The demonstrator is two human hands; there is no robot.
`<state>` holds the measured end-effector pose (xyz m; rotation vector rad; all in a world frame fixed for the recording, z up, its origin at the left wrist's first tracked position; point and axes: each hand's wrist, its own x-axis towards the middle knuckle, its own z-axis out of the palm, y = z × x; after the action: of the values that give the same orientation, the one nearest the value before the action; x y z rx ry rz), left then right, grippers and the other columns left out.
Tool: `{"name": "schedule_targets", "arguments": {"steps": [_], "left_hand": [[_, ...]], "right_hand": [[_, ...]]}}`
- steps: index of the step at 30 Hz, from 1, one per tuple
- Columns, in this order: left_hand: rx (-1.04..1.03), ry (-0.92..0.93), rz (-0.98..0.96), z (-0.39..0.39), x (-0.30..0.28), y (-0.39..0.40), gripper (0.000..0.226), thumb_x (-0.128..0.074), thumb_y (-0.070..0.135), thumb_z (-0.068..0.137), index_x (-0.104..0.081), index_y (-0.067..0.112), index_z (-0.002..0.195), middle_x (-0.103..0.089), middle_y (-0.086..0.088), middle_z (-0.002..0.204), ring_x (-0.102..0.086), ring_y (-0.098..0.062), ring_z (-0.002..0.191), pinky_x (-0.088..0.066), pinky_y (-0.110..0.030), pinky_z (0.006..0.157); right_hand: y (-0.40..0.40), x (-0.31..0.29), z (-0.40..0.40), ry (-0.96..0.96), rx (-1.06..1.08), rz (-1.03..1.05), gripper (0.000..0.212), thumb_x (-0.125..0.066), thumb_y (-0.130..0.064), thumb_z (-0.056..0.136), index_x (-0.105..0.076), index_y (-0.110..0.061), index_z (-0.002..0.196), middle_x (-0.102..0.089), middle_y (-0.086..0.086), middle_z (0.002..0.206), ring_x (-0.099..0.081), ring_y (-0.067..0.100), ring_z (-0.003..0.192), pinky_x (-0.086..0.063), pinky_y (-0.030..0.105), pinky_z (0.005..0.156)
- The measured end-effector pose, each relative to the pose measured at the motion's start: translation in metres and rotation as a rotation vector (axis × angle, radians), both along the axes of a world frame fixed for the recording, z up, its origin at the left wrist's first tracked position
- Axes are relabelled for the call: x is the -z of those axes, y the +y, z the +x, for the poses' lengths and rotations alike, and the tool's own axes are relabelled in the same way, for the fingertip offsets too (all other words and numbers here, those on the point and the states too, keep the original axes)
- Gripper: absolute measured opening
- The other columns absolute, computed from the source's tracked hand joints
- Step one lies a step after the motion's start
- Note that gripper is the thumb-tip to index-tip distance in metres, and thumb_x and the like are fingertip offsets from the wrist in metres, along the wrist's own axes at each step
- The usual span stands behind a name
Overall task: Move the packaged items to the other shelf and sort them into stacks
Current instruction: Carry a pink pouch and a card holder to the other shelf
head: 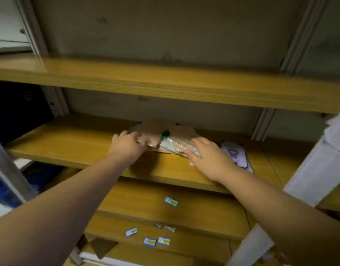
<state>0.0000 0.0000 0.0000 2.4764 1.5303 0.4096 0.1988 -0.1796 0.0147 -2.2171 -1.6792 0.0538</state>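
Observation:
A loose pile of flat packaged items (171,140), brown cardboard backs and clear plastic sleeves, lies on the middle wooden shelf (79,148). My left hand (127,145) grips the pile's left edge, fingers curled over a brown packet. At the pile's right side my right hand (209,160) lies flat on a clear striped packet (181,147), thumb along its front edge. A white and purple packet (236,153) lies on the shelf just right of my right hand.
The wooden shelf above (165,81) carries nothing that I can see. Several small blue and white cards (171,201) lie scattered on the lower shelves. Grey metal uprights (314,169) stand at right and left. A brown cardboard piece (102,246) sits low down.

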Motion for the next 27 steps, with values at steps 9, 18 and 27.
{"name": "schedule_targets", "arguments": {"steps": [9,18,27], "left_hand": [[0.066,-0.065,-0.188,0.003,0.008,0.096,0.068,-0.060,0.074,0.078,-0.064,0.026,0.125,-0.069,-0.009,0.113,-0.062,-0.031,0.101,-0.043,-0.032,0.073],[0.107,-0.439,-0.452,0.012,-0.013,0.093,0.045,-0.081,0.044,0.057,-0.061,0.030,0.095,-0.068,0.004,0.084,-0.066,-0.019,0.068,-0.053,-0.031,0.058],[0.178,-1.002,-0.572,-0.006,-0.002,0.027,0.031,-0.071,0.013,0.089,-0.061,0.031,0.113,-0.078,0.006,0.101,-0.074,-0.020,0.093,-0.063,-0.039,0.077]], "right_hand": [[0.062,0.020,0.005,0.114,0.160,0.134,0.050,-0.048,-0.046,0.098,-0.054,-0.019,0.139,-0.059,0.007,0.137,-0.052,0.026,0.126,-0.037,0.031,0.093],[0.077,0.018,-0.002,0.214,0.247,0.174,0.049,-0.053,-0.050,0.095,-0.054,-0.026,0.137,-0.063,0.007,0.123,-0.061,0.020,0.086,-0.048,0.031,0.073],[0.018,0.021,0.053,0.185,0.702,0.048,0.063,-0.053,-0.057,0.089,-0.050,-0.018,0.139,-0.049,0.018,0.141,-0.044,0.039,0.128,-0.036,0.049,0.103]]}}
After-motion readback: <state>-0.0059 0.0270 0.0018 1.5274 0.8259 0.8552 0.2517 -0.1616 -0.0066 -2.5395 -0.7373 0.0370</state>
